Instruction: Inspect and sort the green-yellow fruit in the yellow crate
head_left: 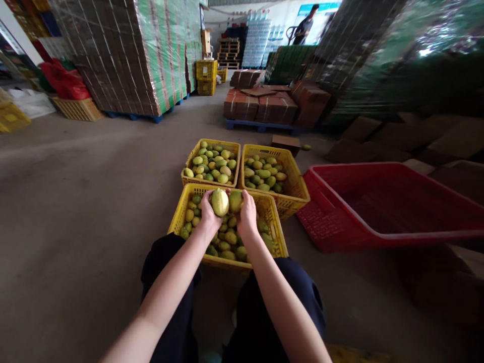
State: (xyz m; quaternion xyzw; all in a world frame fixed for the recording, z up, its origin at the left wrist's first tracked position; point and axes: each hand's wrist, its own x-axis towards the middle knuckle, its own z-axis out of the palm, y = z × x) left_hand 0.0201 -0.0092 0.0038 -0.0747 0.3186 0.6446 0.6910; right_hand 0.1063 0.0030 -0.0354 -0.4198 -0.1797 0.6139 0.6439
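My left hand (209, 210) is closed round a pale yellow-green fruit (220, 202), held above the nearest yellow crate (177, 214). My right hand (247, 210) grips a greener fruit (236, 200) right beside it; the two fruits nearly touch. The crate below is full of several more green and yellow fruits (228, 242). My knees in dark trousers flank its near edge.
Two more yellow crates (192, 155) (293, 176) of fruit stand behind the near one. A tilted red crate (351, 222) lies to the right. Wrapped pallet stacks (128, 55), cardboard boxes (260, 103) and a distant person (304, 27) fill the background; bare concrete floor spreads to the left.
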